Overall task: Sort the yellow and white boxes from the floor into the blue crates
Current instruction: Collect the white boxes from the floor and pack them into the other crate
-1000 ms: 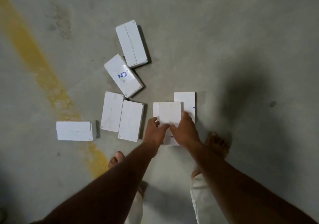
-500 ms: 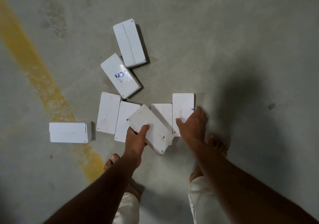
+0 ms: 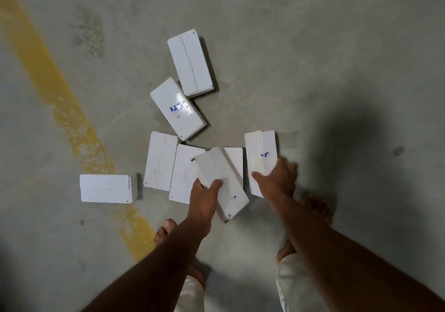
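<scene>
While you are bending over concrete floor (image 3: 313, 71), your left hand (image 3: 204, 198) is gripping tilted white box (image 3: 220, 181), thumb on top, box overlapping two flat neighbours; your right hand (image 3: 277, 179) is curling round near end of upright-lying white box (image 3: 261, 157) with blue mark; five more white boxes are lying nearby beside yellow floor stripe (image 3: 60, 100).

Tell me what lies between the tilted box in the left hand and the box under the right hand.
In the head view, a flat white box lies between the tilted box and the right-hand box, partly covered by the tilted one.
</scene>
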Action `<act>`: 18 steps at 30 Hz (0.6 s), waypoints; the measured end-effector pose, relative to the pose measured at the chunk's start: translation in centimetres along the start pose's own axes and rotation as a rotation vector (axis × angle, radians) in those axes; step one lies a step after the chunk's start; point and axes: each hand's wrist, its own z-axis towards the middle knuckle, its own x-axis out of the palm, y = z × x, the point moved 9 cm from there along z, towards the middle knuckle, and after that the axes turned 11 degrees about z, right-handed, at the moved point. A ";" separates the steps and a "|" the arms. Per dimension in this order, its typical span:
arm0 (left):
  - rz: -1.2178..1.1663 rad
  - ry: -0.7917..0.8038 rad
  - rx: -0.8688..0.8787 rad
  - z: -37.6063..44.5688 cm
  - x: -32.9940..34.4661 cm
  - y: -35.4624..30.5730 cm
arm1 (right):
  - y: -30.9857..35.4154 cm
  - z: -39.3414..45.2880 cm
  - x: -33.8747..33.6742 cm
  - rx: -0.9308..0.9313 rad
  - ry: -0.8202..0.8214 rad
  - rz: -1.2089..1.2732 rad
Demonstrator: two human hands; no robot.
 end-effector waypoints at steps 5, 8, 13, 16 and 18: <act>-0.084 -0.095 -0.091 -1.1 -2.1 0.3 | 2.5 -2.3 -2.4 -0.203 -0.073 0.366; -0.105 -0.088 -0.075 -1.8 -2.9 -0.4 | 4.1 -3.8 -2.4 -0.276 0.060 0.536; -0.247 0.007 -0.022 -2.4 -3.4 -2.3 | 5.7 -6.4 1.2 -0.275 0.522 0.522; -0.151 0.058 0.062 -2.7 -3.3 -3.0 | 5.8 -8.0 3.6 -0.247 0.629 0.507; -0.125 0.010 0.067 -2.5 -4.2 -2.2 | 5.8 -8.5 4.9 -0.239 0.656 0.480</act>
